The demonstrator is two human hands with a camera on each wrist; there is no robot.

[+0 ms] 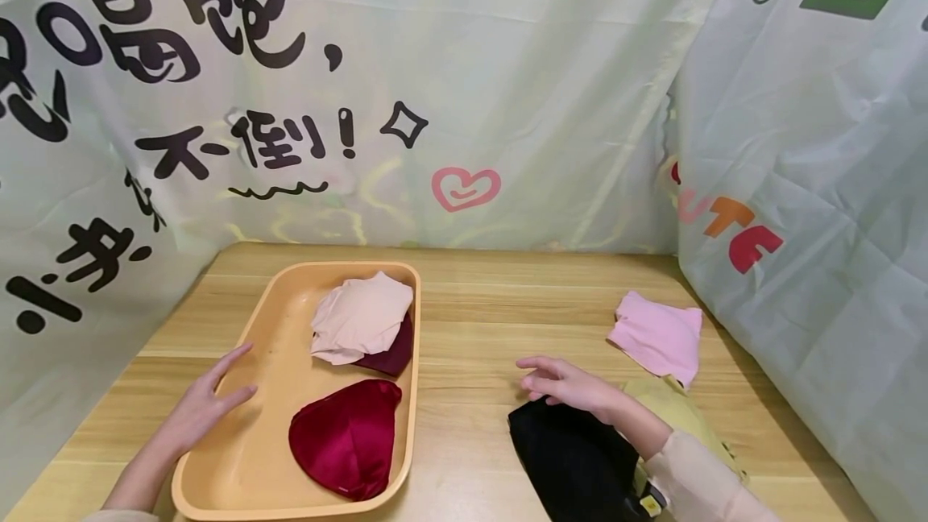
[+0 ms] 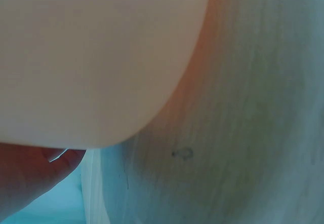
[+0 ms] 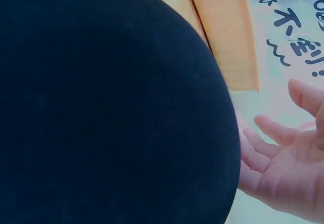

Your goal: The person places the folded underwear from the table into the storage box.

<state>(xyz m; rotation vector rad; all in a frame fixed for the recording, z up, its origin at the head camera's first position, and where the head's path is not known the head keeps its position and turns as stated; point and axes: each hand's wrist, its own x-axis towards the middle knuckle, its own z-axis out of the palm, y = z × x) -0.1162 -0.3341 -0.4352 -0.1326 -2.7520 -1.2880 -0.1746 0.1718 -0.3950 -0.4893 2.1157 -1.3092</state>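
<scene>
My left hand (image 1: 205,408), fingers spread and loosely bent, lies over the left rim of an orange plastic tray (image 1: 250,457). In the tray are a crumpled pale pink cloth (image 1: 361,321) on top of a dark maroon cloth (image 1: 391,354), and a wine-red satin cloth piece (image 1: 346,437) nearer me. My right hand (image 1: 573,387) hovers over the far end of a black cloth (image 1: 569,457), fingers relaxed and nothing in them. The black cloth (image 3: 111,107) fills much of the right wrist view, beside the palm.
Under my right forearm, partly hidden, lies an olive-yellow cloth (image 1: 670,405). Behind it sits a folded pink cloth (image 1: 658,337). The wooden table (image 1: 478,329) is bounded by a printed curtain (image 1: 565,119) at the back and sides.
</scene>
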